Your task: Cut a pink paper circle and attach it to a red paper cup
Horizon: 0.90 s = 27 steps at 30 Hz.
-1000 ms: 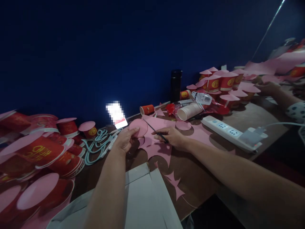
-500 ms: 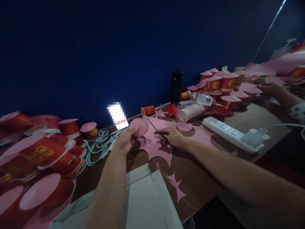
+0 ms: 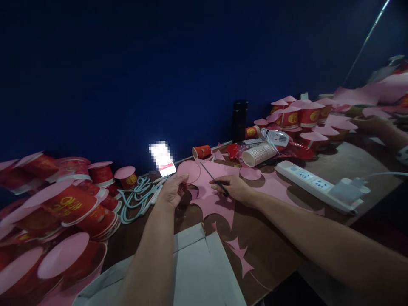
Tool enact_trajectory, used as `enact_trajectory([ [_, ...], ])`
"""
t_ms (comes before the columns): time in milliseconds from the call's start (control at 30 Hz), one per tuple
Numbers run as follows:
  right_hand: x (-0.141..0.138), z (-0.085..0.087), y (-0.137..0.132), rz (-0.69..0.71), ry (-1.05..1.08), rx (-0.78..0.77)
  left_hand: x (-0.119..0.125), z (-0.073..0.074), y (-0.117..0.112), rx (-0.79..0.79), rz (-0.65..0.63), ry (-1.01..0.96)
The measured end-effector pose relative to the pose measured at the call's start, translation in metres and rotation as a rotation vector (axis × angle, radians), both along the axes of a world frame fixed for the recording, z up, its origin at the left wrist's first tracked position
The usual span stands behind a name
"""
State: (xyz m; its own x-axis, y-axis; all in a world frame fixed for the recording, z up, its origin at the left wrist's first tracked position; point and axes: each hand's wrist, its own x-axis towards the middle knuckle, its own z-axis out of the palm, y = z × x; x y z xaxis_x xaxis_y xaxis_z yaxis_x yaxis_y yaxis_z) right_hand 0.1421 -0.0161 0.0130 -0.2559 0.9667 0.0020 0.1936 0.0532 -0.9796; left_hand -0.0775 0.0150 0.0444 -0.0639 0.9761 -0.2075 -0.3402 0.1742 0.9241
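My left hand (image 3: 174, 190) pinches the lower left edge of a pink paper disc (image 3: 188, 171), which carries a curved outline near its rim. My right hand (image 3: 236, 189) is closed around dark scissors (image 3: 219, 184), their thin blade pointing up and left toward the disc. Below the scissors lies a pink paper sheet (image 3: 219, 208) with rounded pieces cut from its edges. Another pink disc (image 3: 250, 173) rests beyond my right hand. My fingers hide part of the scissors' handles.
Red paper cups (image 3: 79, 202) with pink discs crowd the left; more cups (image 3: 309, 114) stand at back right. A lit phone (image 3: 167, 169), coiled cable (image 3: 137, 199), black bottle (image 3: 239, 121), stacked cups (image 3: 259, 154), power strip (image 3: 314, 182) and white cardboard (image 3: 204, 272) surround my arms. Another person's hand (image 3: 369, 127) is far right.
The view has shifted slightly, so most things sit a little lower and farther right. Both hands keep their grips; the disc shows at a slightly different angle.
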Motion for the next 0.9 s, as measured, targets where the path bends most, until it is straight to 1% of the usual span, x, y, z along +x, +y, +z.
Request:
enact_trajectory([
  [100,0.0,0.002,-0.001,-0.015,-0.01,-0.001,0.001,-0.004,0.002,0.025,0.029,-0.038],
  [200,-0.002,0.007,-0.003,-0.016,0.006,-0.055,0.003,-0.007,0.005,0.053,0.055,-0.055],
  [333,-0.006,0.015,-0.008,-0.022,0.048,-0.08,0.006,-0.01,0.007,0.039,0.101,-0.054],
  [433,-0.008,0.016,-0.01,-0.022,0.07,-0.093,0.008,-0.013,0.007,0.041,0.126,-0.063],
  [567,-0.008,0.015,-0.01,0.004,0.123,-0.116,0.008,-0.015,0.008,0.056,0.111,-0.076],
  [667,-0.009,0.017,-0.011,0.024,0.128,-0.139,0.007,-0.015,0.008,0.049,0.089,-0.072],
  [833,-0.01,0.022,-0.014,0.039,0.097,-0.156,0.006,-0.013,0.007,0.016,0.139,-0.058],
  [900,-0.009,0.021,-0.013,0.052,0.094,-0.146,0.005,-0.013,0.007,0.05,0.1,-0.068],
])
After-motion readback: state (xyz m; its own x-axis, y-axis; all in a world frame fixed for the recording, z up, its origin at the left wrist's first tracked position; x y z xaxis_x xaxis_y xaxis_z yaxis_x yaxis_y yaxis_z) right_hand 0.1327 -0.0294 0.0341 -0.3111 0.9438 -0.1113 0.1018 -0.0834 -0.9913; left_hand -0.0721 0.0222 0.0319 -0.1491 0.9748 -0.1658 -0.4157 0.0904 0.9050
